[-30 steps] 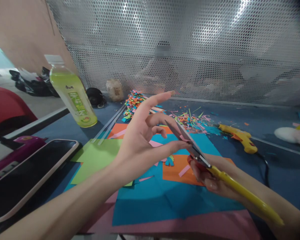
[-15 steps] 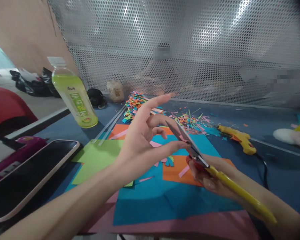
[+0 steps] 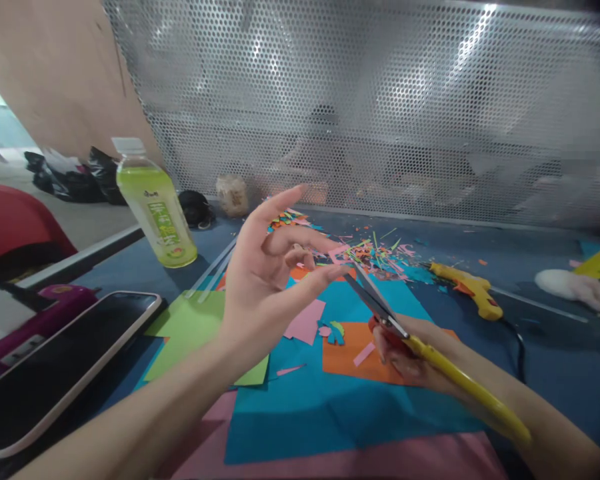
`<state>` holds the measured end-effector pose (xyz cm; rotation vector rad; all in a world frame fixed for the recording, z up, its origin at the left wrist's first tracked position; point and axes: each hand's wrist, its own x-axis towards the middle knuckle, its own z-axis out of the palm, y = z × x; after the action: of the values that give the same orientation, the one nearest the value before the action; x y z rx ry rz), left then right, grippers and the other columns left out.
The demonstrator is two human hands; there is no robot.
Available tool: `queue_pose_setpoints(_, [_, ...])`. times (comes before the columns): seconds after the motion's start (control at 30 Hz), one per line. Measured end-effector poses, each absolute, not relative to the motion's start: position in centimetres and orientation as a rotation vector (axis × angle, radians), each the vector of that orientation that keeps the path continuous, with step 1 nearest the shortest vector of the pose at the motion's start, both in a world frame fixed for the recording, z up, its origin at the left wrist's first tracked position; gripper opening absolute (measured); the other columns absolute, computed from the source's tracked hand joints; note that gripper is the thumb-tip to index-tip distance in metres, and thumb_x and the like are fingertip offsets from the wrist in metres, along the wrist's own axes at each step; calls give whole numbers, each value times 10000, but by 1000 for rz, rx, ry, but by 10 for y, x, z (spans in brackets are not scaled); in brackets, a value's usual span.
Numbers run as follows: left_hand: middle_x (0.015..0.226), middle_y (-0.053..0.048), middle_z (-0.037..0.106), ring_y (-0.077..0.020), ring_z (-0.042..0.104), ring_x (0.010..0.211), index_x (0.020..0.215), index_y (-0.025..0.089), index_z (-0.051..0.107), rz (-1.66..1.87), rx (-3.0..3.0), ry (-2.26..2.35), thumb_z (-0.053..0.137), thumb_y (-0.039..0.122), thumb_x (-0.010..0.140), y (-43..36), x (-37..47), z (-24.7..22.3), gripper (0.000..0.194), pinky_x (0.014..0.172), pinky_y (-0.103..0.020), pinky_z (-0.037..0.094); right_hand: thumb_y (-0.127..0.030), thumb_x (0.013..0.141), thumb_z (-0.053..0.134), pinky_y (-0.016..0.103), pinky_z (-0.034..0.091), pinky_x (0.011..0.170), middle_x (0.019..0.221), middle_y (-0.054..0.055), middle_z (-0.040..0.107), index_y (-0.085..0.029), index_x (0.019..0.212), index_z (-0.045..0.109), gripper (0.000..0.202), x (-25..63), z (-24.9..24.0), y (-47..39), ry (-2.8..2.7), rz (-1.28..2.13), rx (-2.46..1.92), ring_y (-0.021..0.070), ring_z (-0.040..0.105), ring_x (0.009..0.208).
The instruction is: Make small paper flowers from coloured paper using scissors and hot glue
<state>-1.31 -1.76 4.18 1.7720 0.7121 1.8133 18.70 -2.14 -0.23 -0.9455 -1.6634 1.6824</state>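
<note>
My left hand (image 3: 275, 260) is raised over the paper sheets, with a small pink paper piece (image 3: 338, 254) pinched at the thumb and a fingertip; the index finger points up and away. My right hand (image 3: 405, 353) grips scissors (image 3: 380, 308) with yellow and red handles. Their blades are slightly parted, tips close to my left thumb. Below lie a blue paper sheet (image 3: 300, 420), an orange sheet (image 3: 340, 360), a pink sheet (image 3: 307, 321) and green sheets (image 3: 195, 333). Small blue and green cut pieces (image 3: 336, 333) and a pink strip (image 3: 364, 355) rest on them.
Paper scraps (image 3: 380, 253) are scattered behind my hands. A yellow glue gun (image 3: 473, 290) with a black cord lies to the right. At left are a drink bottle (image 3: 157, 213), a phone (image 3: 65, 373) and a purple object (image 3: 55, 320). A perforated metal panel (image 3: 370, 100) stands behind.
My left hand has moved left with the pink paper piece, away from between the scissor blades. The scissors have shifted slightly, with their blades now nearer together. The camera view has tilted a little upward.
</note>
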Motion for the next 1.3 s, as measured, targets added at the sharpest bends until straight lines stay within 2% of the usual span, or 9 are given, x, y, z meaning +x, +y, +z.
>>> queue_pose_setpoints(0.1, [766, 23, 616, -147, 605, 805, 1158, 288, 431, 1848, 1760, 725, 677, 168, 662, -17, -15, 44, 567, 683, -283, 501, -460, 641, 643, 198, 332, 445, 649, -8, 429, -169, 663, 510, 320, 190, -3, -18, -1703, 1537, -983, 73, 383, 526])
queue_pose_setpoints(0.27, [739, 25, 625, -130, 603, 775, 1144, 254, 447, 1703, 1631, 707, 659, 94, 660, -19, -10, 42, 553, 664, -253, 498, -463, 710, 581, 174, 259, 397, 575, -53, 374, -178, 716, 447, 315, 190, -6, -12, -1555, 1427, -991, 42, 326, 451])
queue_pose_setpoints(0.53, [719, 25, 653, -89, 579, 556, 1140, 195, 440, 1067, 1235, 794, 685, 121, 632, -10, 5, 14, 569, 466, -191, 455, -334, 734, 597, 200, 383, 437, 713, -11, 555, -175, 673, 422, 244, 186, -4, -3, -1562, 1201, -904, 57, 495, 469])
queue_pose_setpoints(0.67, [659, 26, 664, -91, 600, 594, 1149, 170, 430, 960, 1166, 781, 689, 61, 603, -12, 9, 8, 614, 568, -200, 477, -298, 726, 597, 211, 426, 466, 760, -7, 570, -186, 729, 432, 199, 185, -6, -4, -1620, 1240, -921, 75, 547, 513])
queue_pose_setpoints(0.83, [697, 5, 660, -101, 595, 562, 1088, 152, 455, 910, 1223, 930, 656, 113, 631, -4, 9, -4, 500, 557, -245, 492, -329, 707, 588, 237, 402, 412, 571, -41, 525, -198, 715, 423, 210, 180, -10, -2, -1681, 1240, -1104, 93, 498, 419])
queue_pose_setpoints(0.9, [687, 5, 645, -133, 608, 616, 1038, 146, 472, 920, 1390, 1035, 655, 106, 605, 1, 7, -9, 472, 569, -271, 502, -320, 708, 578, 260, 416, 461, 551, -39, 519, -197, 728, 444, 183, 180, -12, 0, -1727, 1119, -1184, 109, 503, 452])
queue_pose_setpoints(1.0, [734, -10, 648, -159, 618, 695, 1062, 174, 476, 940, 1734, 1065, 582, 149, 678, 0, 3, -8, 400, 582, -279, 494, -284, 678, 593, 278, 430, 560, 658, -14, 537, -189, 734, 455, 177, 181, -13, 4, -1743, 1007, -1197, 126, 530, 572])
queue_pose_setpoints(1.17, [835, 37, 682, -167, 613, 859, 1291, 314, 276, 645, 2206, 931, 572, 105, 684, -19, 2, 3, 707, 792, -314, 442, -265, 647, 589, 264, 398, 538, 674, -25, 503, -190, 712, 425, 193, 182, -8, 5, -1713, 1022, -1181, 114, 499, 561])
queue_pose_setpoints(1.3, [896, 13, 691, -181, 595, 930, 1358, 305, 105, 524, 2238, 887, 587, 172, 718, -21, 3, -1, 811, 829, -324, 418, -258, 650, 590, 237, 368, 509, 609, -51, 457, -197, 676, 404, 197, 184, -9, 7, -1715, 1013, -1168, 99, 472, 537])
